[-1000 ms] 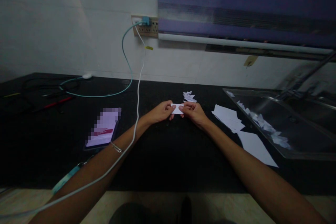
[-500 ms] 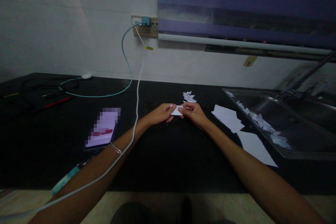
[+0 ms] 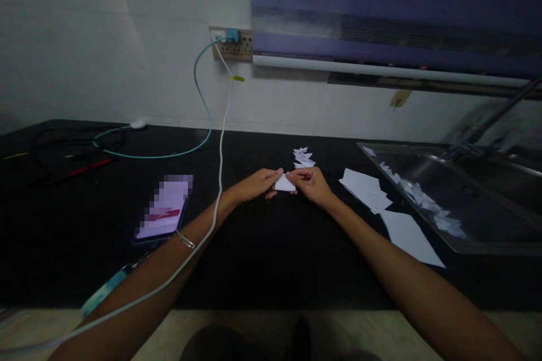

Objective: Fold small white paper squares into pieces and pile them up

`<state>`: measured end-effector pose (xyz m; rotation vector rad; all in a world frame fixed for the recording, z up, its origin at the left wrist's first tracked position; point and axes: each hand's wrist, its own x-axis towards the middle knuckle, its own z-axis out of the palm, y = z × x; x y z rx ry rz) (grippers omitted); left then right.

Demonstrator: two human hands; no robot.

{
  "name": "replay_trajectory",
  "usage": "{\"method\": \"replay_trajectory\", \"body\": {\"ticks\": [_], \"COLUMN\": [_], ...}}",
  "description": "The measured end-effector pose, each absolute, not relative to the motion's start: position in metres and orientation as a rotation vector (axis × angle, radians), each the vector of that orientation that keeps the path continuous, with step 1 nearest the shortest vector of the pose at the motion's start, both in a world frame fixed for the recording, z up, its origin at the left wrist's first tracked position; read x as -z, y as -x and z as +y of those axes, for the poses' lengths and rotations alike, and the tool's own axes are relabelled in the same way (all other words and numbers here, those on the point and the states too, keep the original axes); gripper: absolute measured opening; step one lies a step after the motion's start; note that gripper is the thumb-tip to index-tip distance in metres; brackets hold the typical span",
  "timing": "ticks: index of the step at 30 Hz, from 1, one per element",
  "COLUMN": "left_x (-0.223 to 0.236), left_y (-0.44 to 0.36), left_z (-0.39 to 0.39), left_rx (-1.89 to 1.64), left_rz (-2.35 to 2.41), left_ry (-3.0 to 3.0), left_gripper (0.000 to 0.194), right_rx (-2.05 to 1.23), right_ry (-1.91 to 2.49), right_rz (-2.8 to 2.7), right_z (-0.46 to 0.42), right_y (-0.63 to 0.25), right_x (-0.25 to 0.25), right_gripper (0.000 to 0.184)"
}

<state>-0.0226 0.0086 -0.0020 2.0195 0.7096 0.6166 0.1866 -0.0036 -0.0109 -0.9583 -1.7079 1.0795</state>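
Observation:
Between my two hands, above the black countertop (image 3: 254,248), is a small folded piece of white paper (image 3: 285,183). My left hand (image 3: 261,183) pinches its left side, thumb on top and fingers partly underneath. On the upper right of the paper, my right hand (image 3: 311,183) grips with thumb and curled fingers. Just beyond my right hand lie several small folded paper pieces (image 3: 302,156) in a pointed cluster. The underside of the held paper is hidden.
To the right lie a stack of white paper (image 3: 365,189) and a larger sheet (image 3: 410,237). More folded pieces (image 3: 423,200) line the metal sink's (image 3: 486,248) left edge. A phone (image 3: 163,208) sits left; a white cable (image 3: 221,152) crosses over my left forearm.
The held paper has turned and shows more of its face. My thumbs have moved toward its upper edge. The view has shifted slightly.

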Motion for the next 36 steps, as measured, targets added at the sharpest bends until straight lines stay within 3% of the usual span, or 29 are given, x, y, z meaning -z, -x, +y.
{"method": "replay_trajectory", "body": {"ticks": [10, 17, 23, 30, 36], "left_x": [0.007, -0.006, -0.009, -0.006, 0.000], "left_y": [0.019, 0.021, 0.025, 0.023, 0.024], "left_z": [0.007, 0.001, 0.006, 0.007, 0.011], "left_rx": [-0.760, -0.677, -0.686, -0.799, -0.911], "left_rz": [0.897, 0.710, 0.714, 0.811, 0.839], "left_ry": [-1.929, -1.821, -1.789, -1.853, -1.844], "left_gripper": [0.055, 0.037, 0.042, 0.053, 0.044], "right_rx": [-1.190, -1.150, -1.090, -0.877, -0.853], "right_ry": [0.883, 0.870, 0.867, 0.912, 0.848], "right_rz": [-1.531, -1.491, -1.676, -1.815, -1.835], "right_z": [-0.001, 0.003, -0.001, -0.007, -0.009], "right_y": [-0.185, -0.186, -0.186, -0.184, -0.183], "right_x": [0.012, 0.015, 0.013, 0.011, 0.010], "right_gripper": [0.035, 0.035, 0.034, 0.064, 0.040]}}
